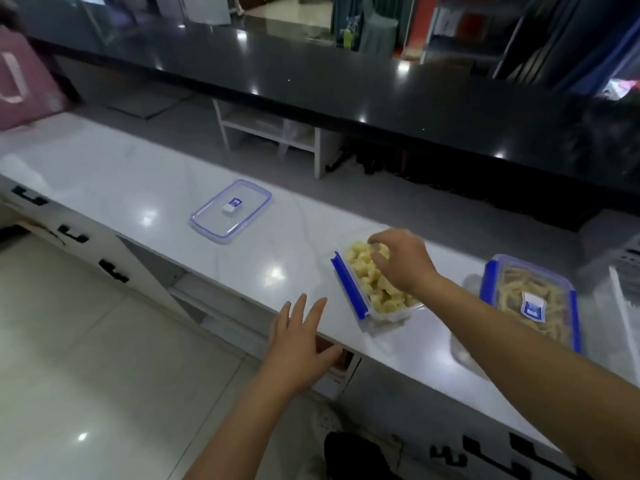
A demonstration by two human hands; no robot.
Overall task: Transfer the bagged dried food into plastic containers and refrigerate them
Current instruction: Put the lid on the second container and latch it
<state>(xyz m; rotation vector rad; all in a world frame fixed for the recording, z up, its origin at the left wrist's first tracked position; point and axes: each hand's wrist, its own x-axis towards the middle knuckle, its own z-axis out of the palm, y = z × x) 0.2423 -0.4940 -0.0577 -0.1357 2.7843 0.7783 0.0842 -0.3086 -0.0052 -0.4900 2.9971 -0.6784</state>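
Reaching out lowest in view is the left hand [300, 336], fingers spread straight and holding nothing, hovering over the near edge of the white desk [138, 174]. Looks to me like it's heading toward the loose lid [230, 211], which is lying flat well off to the far left, apart from everything else.

Meanwhile the right hand [401, 259] is sitting on top of the open container [372, 285], fingers curled down into the pale yellow dried food chunks [360, 268]. Can't honestly tell if it's pinching a piece or just patting the pile level. That container is heaped pretty full and is sitting near the desk's front edge, with its blue clip flap [348, 289] hanging open on the left side.

Over to the right, a second container [531, 303] of strip-shaped dried food is already lidded and resting on the desk, so that one only needs the fridge.

My take on doing this bit well: press the chunks down below the rim all the way round before going for the lid, otherwise the seal isn't going to seat and the clips won't snap. Keeping one hand on the tub while lidding also helps, since it's close to the edge.
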